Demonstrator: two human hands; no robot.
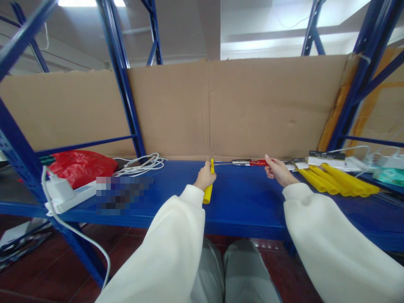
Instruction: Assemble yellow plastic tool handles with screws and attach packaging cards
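Observation:
My left hand (205, 176) is wrapped round a yellow tube (208, 194), whose open lower end points toward me above the blue shelf (246, 198). To the right, my right hand (275, 169) has its fingers curled at the end of a red screwdriver handle (258, 163). The thin metal shaft reaches left from the handle toward the top of the yellow tube. Whether the shaft's tip touches the tube is too small to tell. Several more yellow tubes (334, 180) lie side by side to the right of my right hand.
At the left are a red plastic bag (82, 166), a coiled white cable (142, 164) and a white power strip (75, 198). A blurred patch covers something beside the strip. Cardboard (252, 105) stands behind the shelf between blue posts. A black-and-white package (326, 159) lies behind the tubes.

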